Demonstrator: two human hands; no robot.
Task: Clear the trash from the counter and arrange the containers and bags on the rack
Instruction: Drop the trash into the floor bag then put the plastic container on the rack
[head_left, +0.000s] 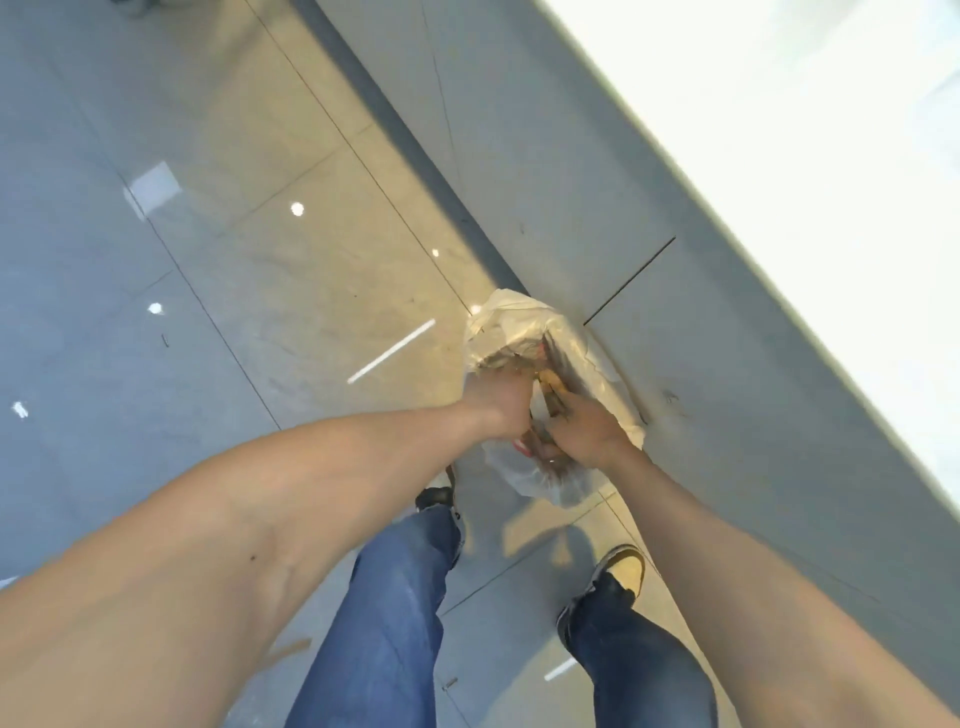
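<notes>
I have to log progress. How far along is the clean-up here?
Done: cannot tell; the counter and rack are out of view. In hand: both the left hand and right hand are at a plastic-lined bin on the floor, pushing trash in. Left: arranging containers and bags; no sign of it here.

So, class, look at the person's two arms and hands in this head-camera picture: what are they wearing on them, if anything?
Both arms are bare from the bottom edge of the picture to the wrists: no sleeves show. The left hand and right hand wear no gloves, and no watch, bracelet or ring can be seen, though the fingers are partly hidden and blurred. Lower down, the person wears blue jeans.
</notes>
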